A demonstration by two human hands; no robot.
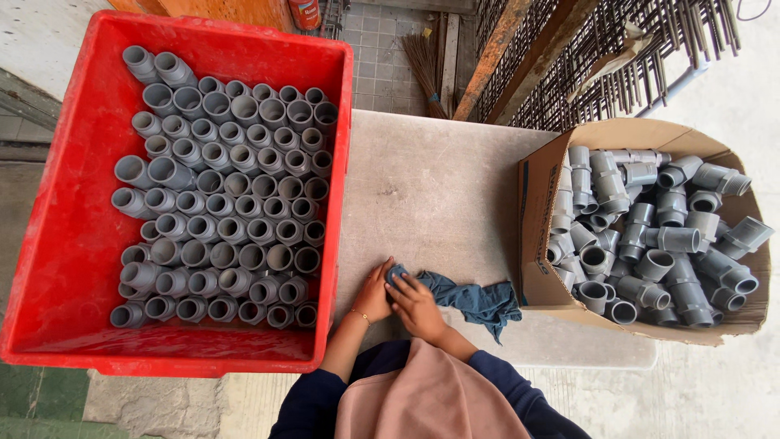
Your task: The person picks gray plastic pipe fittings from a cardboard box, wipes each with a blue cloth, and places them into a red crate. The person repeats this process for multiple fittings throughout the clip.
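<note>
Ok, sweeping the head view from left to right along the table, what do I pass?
Red crate of upright grey pipe fittings → left hand → right hand → blue rag → cardboard box of jumbled grey fittings.

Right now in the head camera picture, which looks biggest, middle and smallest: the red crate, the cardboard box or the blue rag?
1. Red plastic crate, clearly largest.
2. Cardboard box of grey pipe fittings.
3. Blue rag, smallest, partly bunched under both hands.

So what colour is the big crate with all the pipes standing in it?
Red: the crate shows best in the head view.
</note>
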